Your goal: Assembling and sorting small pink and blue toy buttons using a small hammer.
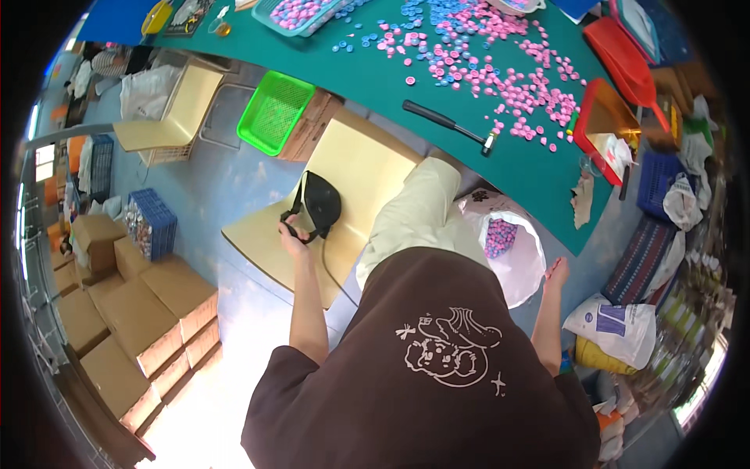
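My left hand (294, 233) is closed on the strap of a small black pouch (320, 202), above the seat of a cream chair (355, 168). From near the pouch a thin dark cord runs back toward my body. My right hand (556, 272) hangs beside a large white sack (527, 270), its fingers loosely bent and nothing visible in them. Pink and blue small pieces (500, 238) lie inside the sack. A hammer (449, 125) with a black handle rests near the front edge of the green table (351, 74).
Many pink and blue pieces (508, 86) are spread over the table, with a light blue basket (293, 27) at its far side. A red tray (598, 129) sits at the right end. A green basket (273, 113) stands on a carton. Stacked cartons (141, 313) fill the left.
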Tool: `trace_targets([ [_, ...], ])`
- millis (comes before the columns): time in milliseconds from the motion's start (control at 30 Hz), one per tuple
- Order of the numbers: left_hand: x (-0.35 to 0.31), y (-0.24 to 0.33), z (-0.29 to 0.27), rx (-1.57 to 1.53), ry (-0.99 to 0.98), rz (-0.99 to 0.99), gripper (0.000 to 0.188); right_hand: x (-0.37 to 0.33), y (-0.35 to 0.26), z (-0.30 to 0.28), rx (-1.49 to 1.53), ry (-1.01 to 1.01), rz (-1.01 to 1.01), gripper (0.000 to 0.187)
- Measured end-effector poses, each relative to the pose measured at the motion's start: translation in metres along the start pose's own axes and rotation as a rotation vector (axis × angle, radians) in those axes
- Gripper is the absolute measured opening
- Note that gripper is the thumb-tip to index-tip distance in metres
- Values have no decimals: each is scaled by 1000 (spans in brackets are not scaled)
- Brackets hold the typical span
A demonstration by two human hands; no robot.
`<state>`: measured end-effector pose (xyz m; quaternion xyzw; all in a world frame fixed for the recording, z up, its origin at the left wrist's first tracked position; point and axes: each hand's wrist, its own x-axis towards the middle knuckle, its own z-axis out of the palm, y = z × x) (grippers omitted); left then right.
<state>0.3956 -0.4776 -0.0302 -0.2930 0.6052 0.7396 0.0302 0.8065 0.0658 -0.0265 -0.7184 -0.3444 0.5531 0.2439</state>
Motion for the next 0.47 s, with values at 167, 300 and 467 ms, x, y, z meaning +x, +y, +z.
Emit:
trace_targets([
  [167, 10, -26, 4, 28, 138, -72, 53, 33, -35, 54, 99, 240, -234, 26],
  [300, 53, -58, -28, 117, 138, -102, 53, 1, -98, 135, 295, 281, -361, 24],
  [467, 42, -39, -92, 142, 191, -330, 54, -42, -135, 233, 275, 48, -464, 26],
])
